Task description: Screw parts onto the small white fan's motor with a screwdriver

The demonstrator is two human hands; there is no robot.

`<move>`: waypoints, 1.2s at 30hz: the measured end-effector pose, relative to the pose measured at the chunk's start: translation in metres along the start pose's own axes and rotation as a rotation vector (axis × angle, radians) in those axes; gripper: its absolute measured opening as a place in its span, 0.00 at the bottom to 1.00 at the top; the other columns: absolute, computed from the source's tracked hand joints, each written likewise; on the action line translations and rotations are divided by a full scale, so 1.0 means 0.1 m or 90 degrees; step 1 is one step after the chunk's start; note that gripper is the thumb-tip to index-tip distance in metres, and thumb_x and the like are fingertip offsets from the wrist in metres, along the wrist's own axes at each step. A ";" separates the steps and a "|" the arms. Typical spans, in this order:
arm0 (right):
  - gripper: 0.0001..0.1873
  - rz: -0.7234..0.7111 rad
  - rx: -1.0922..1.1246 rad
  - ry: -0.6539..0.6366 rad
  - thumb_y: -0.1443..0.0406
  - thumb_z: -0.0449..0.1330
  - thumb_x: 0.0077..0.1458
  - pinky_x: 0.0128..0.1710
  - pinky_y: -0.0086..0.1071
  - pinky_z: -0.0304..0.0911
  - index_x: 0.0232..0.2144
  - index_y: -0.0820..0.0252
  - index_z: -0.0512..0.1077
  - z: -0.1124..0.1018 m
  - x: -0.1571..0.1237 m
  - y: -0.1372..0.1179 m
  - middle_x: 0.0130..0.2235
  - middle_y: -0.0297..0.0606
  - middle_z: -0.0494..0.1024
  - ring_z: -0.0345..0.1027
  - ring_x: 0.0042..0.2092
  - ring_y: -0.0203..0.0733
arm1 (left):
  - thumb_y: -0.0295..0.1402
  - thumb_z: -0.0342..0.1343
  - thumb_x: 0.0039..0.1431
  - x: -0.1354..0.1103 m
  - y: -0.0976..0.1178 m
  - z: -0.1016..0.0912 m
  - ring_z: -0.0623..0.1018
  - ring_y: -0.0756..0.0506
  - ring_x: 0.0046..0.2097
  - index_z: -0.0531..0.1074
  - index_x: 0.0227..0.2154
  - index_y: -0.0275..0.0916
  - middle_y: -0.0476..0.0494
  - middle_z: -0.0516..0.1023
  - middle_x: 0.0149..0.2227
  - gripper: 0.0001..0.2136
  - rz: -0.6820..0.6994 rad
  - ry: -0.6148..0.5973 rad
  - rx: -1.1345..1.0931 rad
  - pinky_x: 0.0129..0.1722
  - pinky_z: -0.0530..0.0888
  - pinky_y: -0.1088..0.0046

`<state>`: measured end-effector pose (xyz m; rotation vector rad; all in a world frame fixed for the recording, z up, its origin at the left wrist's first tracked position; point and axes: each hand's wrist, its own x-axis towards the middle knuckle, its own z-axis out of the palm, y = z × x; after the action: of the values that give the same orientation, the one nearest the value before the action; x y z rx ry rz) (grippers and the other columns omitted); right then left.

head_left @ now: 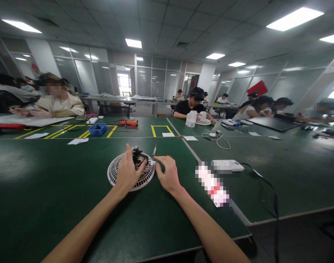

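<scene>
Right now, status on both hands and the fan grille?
Left hand on motor unit, right hand at fan grille rim; grips unclear. Grille flat on table. Small tool just beyond right hand, nothing blocking.

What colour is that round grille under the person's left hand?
White. The grille shows best in the head view.

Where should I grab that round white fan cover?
Probably its outer rim, from the left: the fan grille lies flat and its left rim is bare, while the left hand covers the middle and the right hand sits at its right edge.
</scene>
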<state>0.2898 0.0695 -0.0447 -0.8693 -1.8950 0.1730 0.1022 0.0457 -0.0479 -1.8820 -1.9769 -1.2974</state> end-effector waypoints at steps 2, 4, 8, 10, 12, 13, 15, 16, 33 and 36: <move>0.15 -0.017 0.001 -0.002 0.69 0.56 0.62 0.62 0.49 0.60 0.45 0.55 0.80 0.00 0.00 -0.02 0.47 0.42 0.84 0.76 0.51 0.47 | 0.54 0.55 0.62 -0.04 0.03 0.03 0.73 0.25 0.63 0.36 0.74 0.33 0.20 0.63 0.68 0.49 0.007 -0.004 -0.032 0.60 0.71 0.41; 0.15 -0.028 0.001 -0.011 0.71 0.55 0.62 0.62 0.50 0.60 0.42 0.54 0.80 0.00 0.00 -0.04 0.44 0.41 0.85 0.77 0.49 0.47 | 0.54 0.56 0.61 -0.08 0.04 0.06 0.71 0.26 0.65 0.33 0.74 0.34 0.20 0.63 0.69 0.51 0.015 -0.005 -0.068 0.61 0.70 0.40; 0.14 -0.039 0.009 -0.031 0.71 0.55 0.60 0.63 0.50 0.58 0.40 0.53 0.80 0.02 0.00 -0.07 0.42 0.39 0.85 0.77 0.48 0.46 | 0.53 0.57 0.62 -0.13 0.01 0.10 0.65 0.27 0.70 0.32 0.74 0.40 0.22 0.55 0.73 0.50 0.084 -0.005 -0.114 0.65 0.66 0.40; 0.14 -0.045 0.020 -0.037 0.71 0.56 0.59 0.64 0.51 0.56 0.40 0.54 0.80 0.02 -0.01 -0.08 0.42 0.39 0.85 0.76 0.48 0.46 | 0.51 0.55 0.65 -0.15 -0.01 0.10 0.59 0.29 0.73 0.32 0.75 0.44 0.26 0.49 0.75 0.46 0.140 -0.019 -0.117 0.67 0.64 0.40; 0.14 -0.050 0.028 -0.051 0.71 0.56 0.56 0.64 0.51 0.55 0.40 0.54 0.80 0.02 -0.02 -0.09 0.43 0.39 0.85 0.76 0.48 0.46 | 0.49 0.53 0.67 -0.16 -0.02 0.10 0.55 0.30 0.75 0.33 0.74 0.49 0.29 0.44 0.76 0.43 0.185 -0.037 -0.114 0.67 0.63 0.39; 0.15 -0.053 0.029 -0.060 0.72 0.57 0.55 0.65 0.51 0.54 0.40 0.54 0.79 0.02 -0.03 -0.10 0.43 0.40 0.85 0.76 0.49 0.47 | 0.48 0.53 0.67 -0.16 -0.03 0.10 0.55 0.30 0.75 0.34 0.74 0.51 0.29 0.42 0.77 0.42 0.197 -0.043 -0.111 0.67 0.63 0.39; 0.17 -0.055 0.029 -0.081 0.72 0.56 0.51 0.66 0.51 0.53 0.40 0.55 0.79 0.01 -0.04 -0.12 0.44 0.40 0.84 0.76 0.49 0.47 | 0.47 0.53 0.68 -0.16 -0.02 0.09 0.54 0.30 0.75 0.35 0.74 0.53 0.30 0.39 0.77 0.40 0.203 -0.038 -0.106 0.67 0.64 0.39; 0.18 -0.056 0.029 -0.088 0.72 0.56 0.50 0.66 0.52 0.53 0.41 0.55 0.79 0.00 -0.04 -0.14 0.44 0.40 0.84 0.76 0.49 0.47 | 0.46 0.53 0.68 -0.16 -0.01 0.09 0.54 0.30 0.75 0.36 0.74 0.53 0.30 0.39 0.77 0.40 0.197 -0.027 -0.100 0.66 0.64 0.38; 0.18 -0.111 0.045 -0.083 0.70 0.56 0.52 0.65 0.50 0.57 0.45 0.56 0.76 -0.01 -0.06 -0.22 0.47 0.43 0.83 0.75 0.51 0.48 | 0.35 0.58 0.65 -0.16 -0.04 0.02 0.59 0.30 0.72 0.73 0.59 0.47 0.34 0.63 0.68 0.19 0.335 0.138 0.014 0.68 0.63 0.38; 0.19 -0.115 0.045 -0.095 0.70 0.56 0.52 0.65 0.50 0.58 0.46 0.56 0.74 0.01 -0.08 -0.23 0.48 0.43 0.82 0.74 0.51 0.48 | 0.32 0.59 0.64 -0.16 -0.03 0.01 0.64 0.32 0.70 0.77 0.53 0.45 0.35 0.70 0.64 0.15 0.362 0.155 -0.003 0.66 0.66 0.40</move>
<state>0.2798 0.0478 -0.0403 -0.6488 -2.0822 0.1976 0.1033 0.0349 -0.0597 -1.9674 -1.1952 -1.2706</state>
